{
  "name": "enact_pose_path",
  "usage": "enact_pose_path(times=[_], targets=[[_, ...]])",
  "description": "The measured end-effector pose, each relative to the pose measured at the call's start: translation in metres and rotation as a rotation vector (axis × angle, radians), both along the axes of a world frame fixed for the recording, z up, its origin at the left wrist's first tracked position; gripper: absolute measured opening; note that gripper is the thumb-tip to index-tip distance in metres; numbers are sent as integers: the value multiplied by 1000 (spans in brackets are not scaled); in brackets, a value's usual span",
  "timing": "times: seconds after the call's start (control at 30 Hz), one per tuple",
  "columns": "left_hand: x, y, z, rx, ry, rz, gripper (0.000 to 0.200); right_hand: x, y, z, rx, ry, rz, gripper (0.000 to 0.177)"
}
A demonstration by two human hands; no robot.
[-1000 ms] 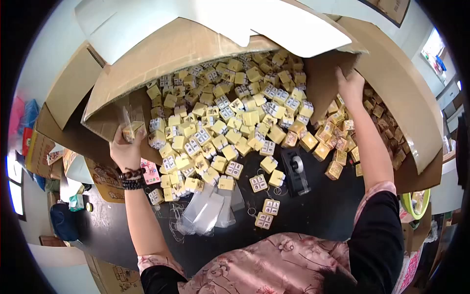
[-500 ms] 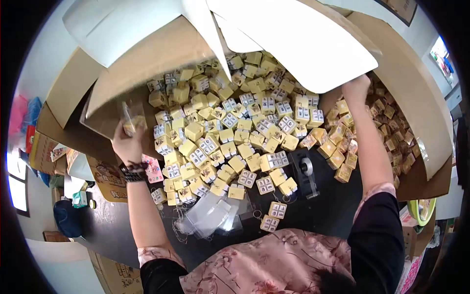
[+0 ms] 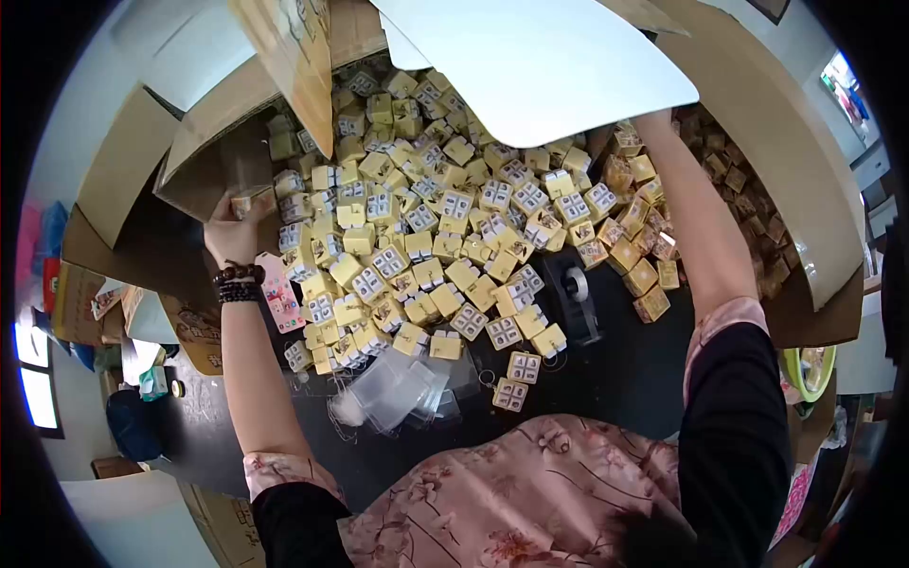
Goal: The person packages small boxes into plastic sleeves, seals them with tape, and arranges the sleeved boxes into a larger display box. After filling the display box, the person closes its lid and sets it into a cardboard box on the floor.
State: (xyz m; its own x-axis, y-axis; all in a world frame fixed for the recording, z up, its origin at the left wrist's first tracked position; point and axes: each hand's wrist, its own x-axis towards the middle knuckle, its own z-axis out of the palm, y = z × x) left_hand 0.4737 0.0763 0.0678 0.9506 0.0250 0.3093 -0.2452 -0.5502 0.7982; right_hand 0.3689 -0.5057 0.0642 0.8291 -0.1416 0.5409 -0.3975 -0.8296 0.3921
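My left hand [image 3: 232,230] is closed on a small clear bag [image 3: 248,201] with a small block inside, beside the wall of a cardboard box. A white panel [image 3: 540,66] covers the fingers of my right hand [image 3: 652,121]; only its back and wrist show at the panel's lower edge. Between my arms lies a large pile of yellow blocks [image 3: 398,256] with white printed faces. Orange-wrapped blocks [image 3: 639,276] lie below my right forearm's left side. Empty clear bags [image 3: 393,390] overlap near the table's front edge.
A black tape dispenser [image 3: 576,301] stands right of the pile. A pink card [image 3: 280,293] lies by my left wrist. Two joined pairs of blocks [image 3: 511,394] with rings lie in front. Cardboard flaps [image 3: 805,161] rise at the right. A green-rimmed basket [image 3: 822,383] stands lower right.
The view has shifted, and a brown flap now shows at the upper left. The white panel and my right hand appear higher and further left. My left hand still holds the bag.
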Motion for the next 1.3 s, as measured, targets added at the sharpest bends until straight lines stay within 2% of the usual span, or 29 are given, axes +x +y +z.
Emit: enact_pose_path(times=[0.03, 0.07, 0.1, 0.13, 0.17, 0.2, 0.23, 0.3, 0.33, 0.37, 0.4, 0.43, 0.47, 0.53, 0.57, 0.6, 0.63, 0.7, 0.73, 0.8, 0.83, 0.87, 0.93, 1.03, 1.1, 1.17, 1.23, 1.27, 1.3], targets=[[-14, -9, 10, 82, -47, -18, 33, -8, 0, 6, 166, -185, 147, 16], [-19, -6, 7, 6, -65, -25, 33, -13, -5, 11, 324, -366, 300, 16], [-21, -4, -4, -71, -86, -31, 34, -19, -14, 3, 515, -405, 278, 18], [-14, 1, -14, -86, -116, -56, 36, -30, 8, 13, 506, -424, 298, 19], [-4, 7, -21, 5, -128, 28, 37, -25, 5, -4, 517, -430, 285, 21], [0, 9, -22, 107, -108, 105, 38, -8, -20, -40, 57, -298, 186, 22], [5, 8, -19, 124, -71, 156, 38, 15, -35, -65, 70, -274, 179, 22], [1, 4, -2, 33, -6, -35, 36, 41, -56, -79, 1061, -567, 310, 20], [1, 6, 5, 195, 53, -29, 32, 26, -41, -41, 578, -236, 193, 22], [-7, 9, 10, 197, 68, -29, 32, 11, -19, 3, 93, 90, 77, 23], [-18, 10, 15, 59, 130, -135, 29, 3, -9, 14, 604, -103, 47, 26], [-30, 14, 16, -80, 200, -236, 27, -20, 16, 25, 798, -234, 107, 29], [-30, 41, -6, 88, 103, -231, 25, -53, 55, 31, 993, -369, 171, 32], [-110, 33, -6, -94, -45, -41, 30, -116, 128, 18, 1145, -133, 461, 37], [-137, 47, -31, -259, -49, -88, 36, -143, 155, 9, 1124, 206, 594, 42], [-192, 17, -8, -518, 96, -57, 35, -162, 177, -6, 986, 496, 716, 48], [-221, 18, -27, -636, 151, -95, 31, -173, 195, -21, 931, 619, 723, 53], [-285, 8, -44, -890, 415, -186, 29, -177, 211, -49, 775, 654, 754, 57], [-314, 4, -58, -907, 462, -292, 32, -176, 214, -61, 777, 672, 715, 57], [-355, -12, -60, -1084, 611, -333, 43, -167, 208, -58, 799, 683, 752, 56], [-368, -19, -56, -1149, 669, -368, 48, -178, 215, -36, 1018, 590, 688, 49], [-379, -25, -49, -1214, 725, -405, 53, -189, 220, -31, 1392, 542, 653, 47], [-392, -33, -46, -1152, 772, -463, 55, -211, 224, -33, 2176, 518, 564, 45], [-400, -45, -51, -1031, 777, -516, 58, -265, 238, -35, 2777, 549, 678, 60], [-403, -55, -47, -730, 595, -587, 59, -296, 247, -30, 2810, 471, 778, 63], [-405, -65, -38, -673, 543, -567, 57, -316, 251, -11, 2753, 428, 852, 63], [-403, -68, -32, -356, 440, -693, 57, -332, 249, 9, 2185, 309, 1057, 62], [-404, -70, -29, -354, 444, -703, 57, -338, 246, 23, 1959, 331, 1037, 62], [-404, -71, -27, -286, 415, -767, 57, -344, 244, 35, 1960, 322, 1030, 62]])
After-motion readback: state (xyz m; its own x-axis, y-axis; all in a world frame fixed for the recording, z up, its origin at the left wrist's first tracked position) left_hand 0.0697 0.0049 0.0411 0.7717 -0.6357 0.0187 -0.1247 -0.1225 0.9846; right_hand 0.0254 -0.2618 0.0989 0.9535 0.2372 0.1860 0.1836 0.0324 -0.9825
